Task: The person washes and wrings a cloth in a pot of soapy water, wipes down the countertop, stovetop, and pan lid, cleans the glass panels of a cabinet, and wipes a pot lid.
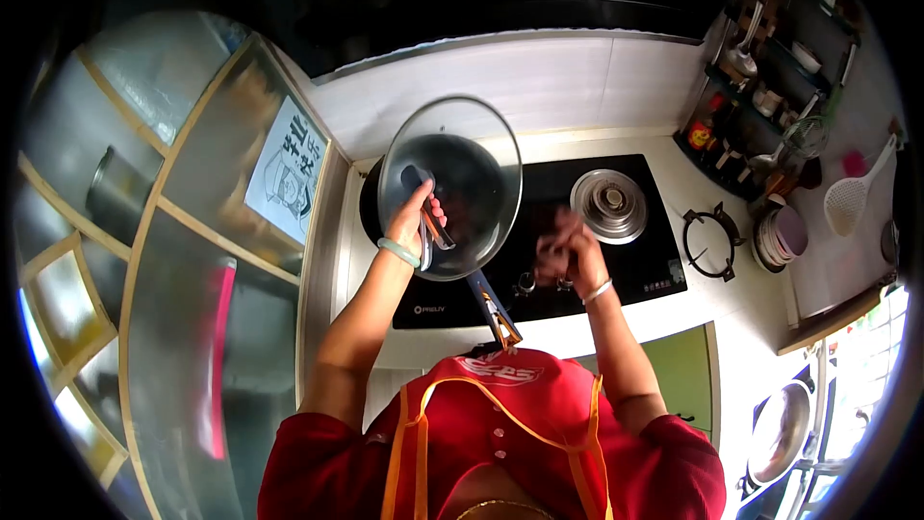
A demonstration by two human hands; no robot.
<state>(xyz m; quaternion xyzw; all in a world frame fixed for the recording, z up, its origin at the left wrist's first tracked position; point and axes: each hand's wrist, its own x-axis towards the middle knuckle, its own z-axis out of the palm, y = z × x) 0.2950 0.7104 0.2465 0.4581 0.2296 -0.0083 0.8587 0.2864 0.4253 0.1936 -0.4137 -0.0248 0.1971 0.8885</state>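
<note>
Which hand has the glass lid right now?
The left hand: it grips the dark handle of the glass lid. The right hand, motion-blurred, is apart from the lid, over the black cooktop.

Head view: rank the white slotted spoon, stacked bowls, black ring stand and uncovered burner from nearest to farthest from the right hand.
From the right hand:
1. Uncovered burner: on the cooktop, just beyond the hand.
2. Black ring stand: right of the cooktop.
3. Stacked bowls: farther right.
4. White slotted spoon: far right.
</note>
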